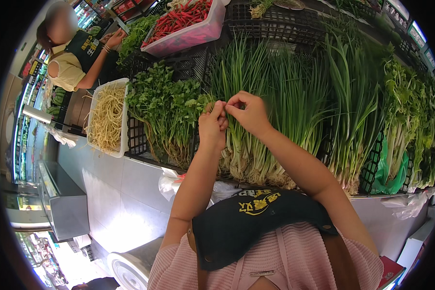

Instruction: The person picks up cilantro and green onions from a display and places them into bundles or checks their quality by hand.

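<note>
Above the vegetable display, my left hand [214, 123] is closed on a small leafy green sprig [202, 103], which looks like coriander. Touching or almost touching it, my right hand [248, 110] has its thumb and forefinger pinched together; whether anything is between them is too small to tell. Beneath my hands stand green onions [290, 105] with their roots towards me. Bunches of coriander [163, 105] lie just left of them. Long broad-leaved green stalks [351, 94] stand farther right.
Pale roots fill a white tub [124, 119] at the left. Red chilies [181, 18] fill a plastic bin [192, 38] beyond. Leafy greens [402, 98] and a green plastic bag [382, 177] are at the right. A person [79, 50] in an apron stands at upper left. A lidded bin [130, 268] is below.
</note>
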Motion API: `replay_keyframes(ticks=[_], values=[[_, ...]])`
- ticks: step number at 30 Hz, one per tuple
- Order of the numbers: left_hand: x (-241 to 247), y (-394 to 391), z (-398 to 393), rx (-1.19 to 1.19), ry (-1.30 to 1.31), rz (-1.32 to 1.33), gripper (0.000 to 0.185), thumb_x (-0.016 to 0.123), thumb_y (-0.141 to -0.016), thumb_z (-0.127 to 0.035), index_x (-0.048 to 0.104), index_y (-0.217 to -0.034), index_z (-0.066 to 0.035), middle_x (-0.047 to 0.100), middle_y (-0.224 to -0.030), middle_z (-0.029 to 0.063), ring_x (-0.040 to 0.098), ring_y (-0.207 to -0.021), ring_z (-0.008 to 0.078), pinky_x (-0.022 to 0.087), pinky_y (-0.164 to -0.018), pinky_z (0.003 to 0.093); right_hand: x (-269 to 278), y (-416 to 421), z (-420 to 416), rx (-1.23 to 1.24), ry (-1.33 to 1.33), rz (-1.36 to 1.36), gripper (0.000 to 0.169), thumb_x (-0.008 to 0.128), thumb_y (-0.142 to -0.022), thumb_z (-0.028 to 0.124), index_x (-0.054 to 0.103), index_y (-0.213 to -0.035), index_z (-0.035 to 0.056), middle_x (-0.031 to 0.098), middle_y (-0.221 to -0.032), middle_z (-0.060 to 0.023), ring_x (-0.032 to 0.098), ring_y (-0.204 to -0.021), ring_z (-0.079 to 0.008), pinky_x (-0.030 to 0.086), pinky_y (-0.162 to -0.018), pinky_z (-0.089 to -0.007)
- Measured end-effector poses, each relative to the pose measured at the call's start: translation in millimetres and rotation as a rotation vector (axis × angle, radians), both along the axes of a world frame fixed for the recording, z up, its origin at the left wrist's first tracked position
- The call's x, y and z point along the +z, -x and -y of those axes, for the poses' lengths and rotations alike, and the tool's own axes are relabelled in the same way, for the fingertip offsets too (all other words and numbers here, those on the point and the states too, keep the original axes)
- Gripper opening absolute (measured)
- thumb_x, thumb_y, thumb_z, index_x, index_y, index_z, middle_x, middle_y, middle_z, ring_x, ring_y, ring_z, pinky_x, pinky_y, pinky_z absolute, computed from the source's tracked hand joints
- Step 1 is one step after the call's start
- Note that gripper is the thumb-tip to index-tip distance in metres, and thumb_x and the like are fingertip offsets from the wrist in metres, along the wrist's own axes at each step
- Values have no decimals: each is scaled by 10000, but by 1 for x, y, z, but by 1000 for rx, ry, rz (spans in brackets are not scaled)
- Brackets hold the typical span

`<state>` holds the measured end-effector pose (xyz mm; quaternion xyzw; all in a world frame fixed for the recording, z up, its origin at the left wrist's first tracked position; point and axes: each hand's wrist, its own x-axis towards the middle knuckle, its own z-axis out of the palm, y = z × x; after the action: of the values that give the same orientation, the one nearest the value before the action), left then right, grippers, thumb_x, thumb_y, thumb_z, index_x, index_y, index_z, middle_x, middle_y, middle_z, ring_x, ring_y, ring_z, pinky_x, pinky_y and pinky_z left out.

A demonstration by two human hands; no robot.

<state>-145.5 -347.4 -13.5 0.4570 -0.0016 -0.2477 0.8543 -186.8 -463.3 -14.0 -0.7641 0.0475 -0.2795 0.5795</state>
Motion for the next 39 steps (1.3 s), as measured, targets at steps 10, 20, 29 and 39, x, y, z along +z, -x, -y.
replay_keyframes(ticks=[10,20,29,39], values=[[14,5,-6,-46,-42,26,188,406,-911,-143,524,-957,-4,556,-780,79,400,-551,95,322,-467,224,-10,-27,29,-125,-63,-228,217,640,-738,228,636,-823,29,575,-654,-43,549,-595,-149,439,-539,-292],[3,-7,-6,-15,-106,23,187,420,-811,-10,515,-973,-6,533,-846,76,447,-691,134,368,-576,264,2,-21,20,-162,138,-361,251,682,-691,252,633,-763,17,560,-644,-40,539,-578,-158,429,-541,-294],[8,-12,7,-49,-156,76,151,599,-815,-133,559,-925,-37,506,-763,-9,431,-656,81,342,-561,226,5,-15,15,101,-354,-318,188,659,-736,166,617,-745,-17,557,-691,-41,504,-627,-112,414,-566,-266],[-8,-18,8,-5,80,-17,90,571,-844,-127,559,-853,-38,514,-737,9,421,-614,84,344,-530,213,-1,-14,12,83,37,-201,198,661,-696,148,584,-711,-34,524,-713,-69,522,-641,-143,426,-580,-283]])
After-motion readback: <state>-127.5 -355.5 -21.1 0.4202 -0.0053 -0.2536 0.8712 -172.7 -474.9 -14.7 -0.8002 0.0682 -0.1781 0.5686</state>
